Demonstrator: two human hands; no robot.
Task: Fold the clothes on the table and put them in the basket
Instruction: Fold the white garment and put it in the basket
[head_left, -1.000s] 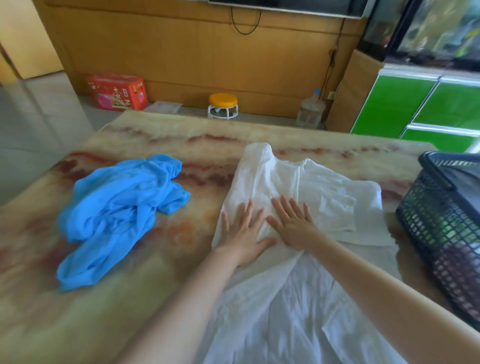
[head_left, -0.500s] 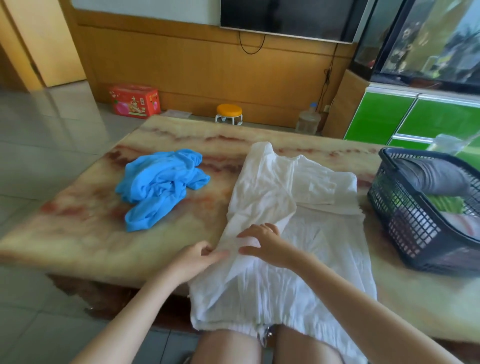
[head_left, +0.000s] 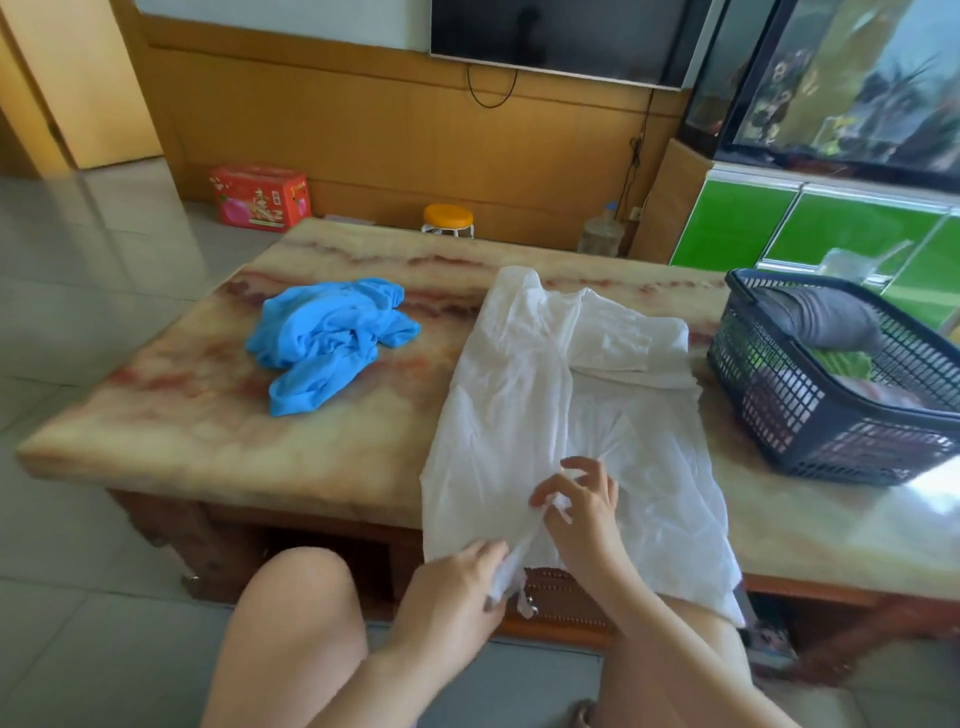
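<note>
A long white garment (head_left: 524, 395) lies spread down the middle of the marble table (head_left: 218, 415), its lower end hanging over the near edge. My left hand (head_left: 457, 587) grips the garment's bottom hem at the table's front edge. My right hand (head_left: 582, 509) pinches a fold of the same white cloth just above it. A crumpled blue garment (head_left: 324, 340) sits to the left on the table. The dark mesh basket (head_left: 831, 431) stands at the right edge and holds a grey item and other folded clothes.
My bare knees are under the table's near edge. On the floor behind the table are a red box (head_left: 260, 197), a small orange-topped stool (head_left: 448, 219) and a plastic bottle (head_left: 600, 236). Green cabinets (head_left: 810, 228) stand at the right.
My view has pulled back from the table. Both hands left the garment's middle, where they lay flat, and slid down to its lower end, where they now grip the cloth.
</note>
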